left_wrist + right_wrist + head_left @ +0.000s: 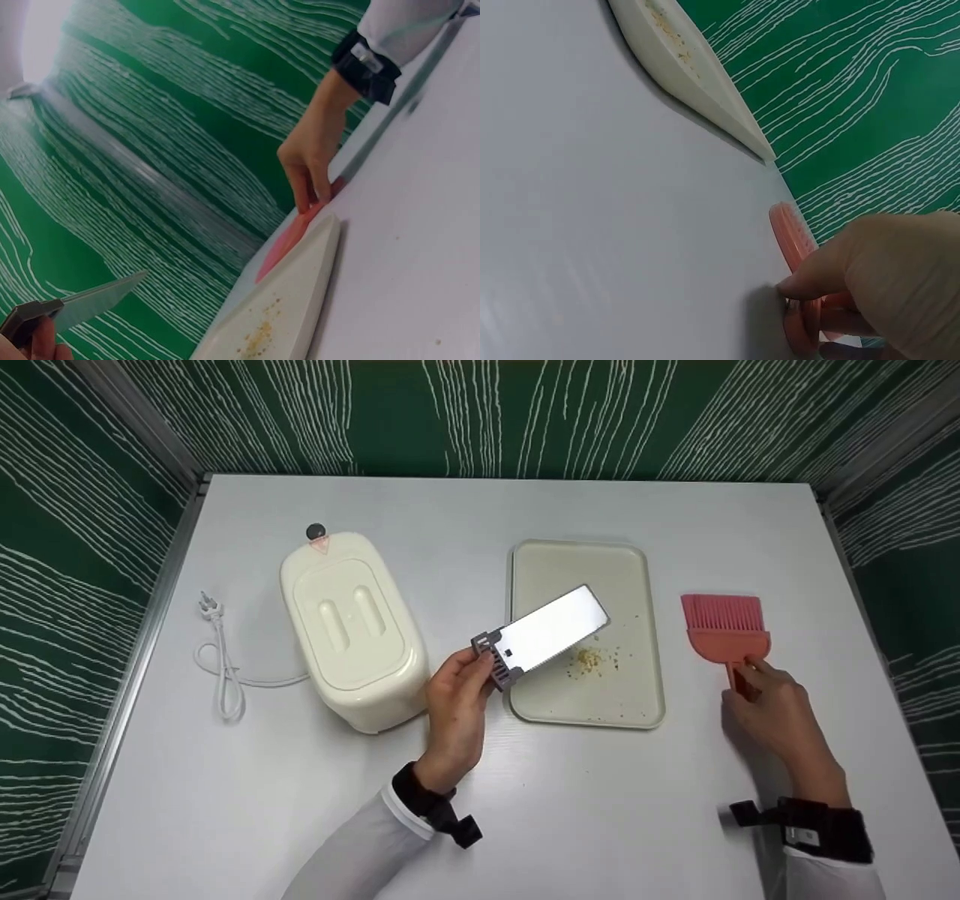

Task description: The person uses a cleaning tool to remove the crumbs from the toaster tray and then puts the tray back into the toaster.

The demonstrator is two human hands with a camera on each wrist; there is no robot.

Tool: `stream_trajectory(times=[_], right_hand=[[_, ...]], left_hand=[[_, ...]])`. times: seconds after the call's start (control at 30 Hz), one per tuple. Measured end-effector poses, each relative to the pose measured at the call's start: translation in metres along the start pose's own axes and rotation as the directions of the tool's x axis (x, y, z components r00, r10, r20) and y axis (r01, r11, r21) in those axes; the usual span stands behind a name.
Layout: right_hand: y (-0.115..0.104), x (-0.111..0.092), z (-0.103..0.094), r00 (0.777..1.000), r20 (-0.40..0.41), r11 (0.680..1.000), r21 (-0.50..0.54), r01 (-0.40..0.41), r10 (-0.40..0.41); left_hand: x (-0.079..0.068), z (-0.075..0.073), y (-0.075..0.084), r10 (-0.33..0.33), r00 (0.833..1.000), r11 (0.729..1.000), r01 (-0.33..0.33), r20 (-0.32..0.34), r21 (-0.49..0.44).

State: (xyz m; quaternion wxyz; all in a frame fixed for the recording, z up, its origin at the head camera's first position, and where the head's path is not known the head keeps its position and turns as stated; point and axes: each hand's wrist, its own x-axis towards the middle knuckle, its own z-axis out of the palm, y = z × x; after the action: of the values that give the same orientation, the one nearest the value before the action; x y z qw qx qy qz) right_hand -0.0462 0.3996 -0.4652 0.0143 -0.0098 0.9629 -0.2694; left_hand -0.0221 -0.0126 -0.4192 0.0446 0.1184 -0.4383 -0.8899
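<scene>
My left hand (459,712) pinches the dark slotted end of a flat, shiny metal crumb tray (555,628). The crumb tray slants over a pale serving tray (585,709), on which yellowish crumbs (589,660) lie in a small heap with bits scattered around. To the right, a pink-red brush (726,630) rests on the table, bristles pointing away from me. Its handle is between the thumb and fingers of my right hand (776,712). In the right wrist view the thumb presses along the brush's handle (801,326), and the fingers partly cover it.
A cream toaster (360,622) with a covered top stands left of the serving tray, close to my left hand. Its white cord and plug (225,660) lie further left on the white table (525,810). Green, white-streaked walls (480,420) enclose the back and sides.
</scene>
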Motion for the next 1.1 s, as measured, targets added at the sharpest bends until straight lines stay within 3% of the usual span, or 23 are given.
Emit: stream_trajectory(times=[0.1,0.23,0.33,0.53,0.7,0.97,1.1], right_hand=[[-0.01,-0.002,-0.001,0.993,-0.113,0.998,0.05,0.024,-0.018],[-0.031,-0.005,0.002,0.951,-0.308,0.984,0.155,0.083,-0.032],[-0.051,-0.005,0.004,0.941,-0.336,0.972,0.21,0.108,-0.032],[-0.094,-0.002,0.01,0.971,-0.238,0.946,0.31,0.098,-0.023],[-0.122,-0.004,0.018,0.987,-0.144,0.92,0.372,0.125,-0.076],[-0.155,-0.012,0.031,0.983,-0.01,0.806,0.57,0.157,-0.185],[-0.166,-0.016,0.038,0.973,0.052,0.728,0.673,0.132,-0.225]], left_hand=[[-0.001,0.002,0.0,-0.008,1.0,1.0,0.008,0.002,-0.001],[-0.001,0.003,-0.001,-0.015,0.999,1.0,0.016,0.03,-0.005],[-0.001,0.004,-0.002,-0.017,0.999,1.0,0.018,0.047,-0.015],[-0.002,0.001,-0.002,-0.023,0.998,1.0,0.024,0.064,-0.019],[-0.002,0.0,-0.003,-0.03,0.992,1.0,0.029,0.119,0.01],[-0.004,0.002,-0.004,-0.063,0.972,0.995,0.045,0.227,0.086],[-0.005,0.003,-0.005,-0.082,0.966,0.994,0.06,0.247,0.096]])
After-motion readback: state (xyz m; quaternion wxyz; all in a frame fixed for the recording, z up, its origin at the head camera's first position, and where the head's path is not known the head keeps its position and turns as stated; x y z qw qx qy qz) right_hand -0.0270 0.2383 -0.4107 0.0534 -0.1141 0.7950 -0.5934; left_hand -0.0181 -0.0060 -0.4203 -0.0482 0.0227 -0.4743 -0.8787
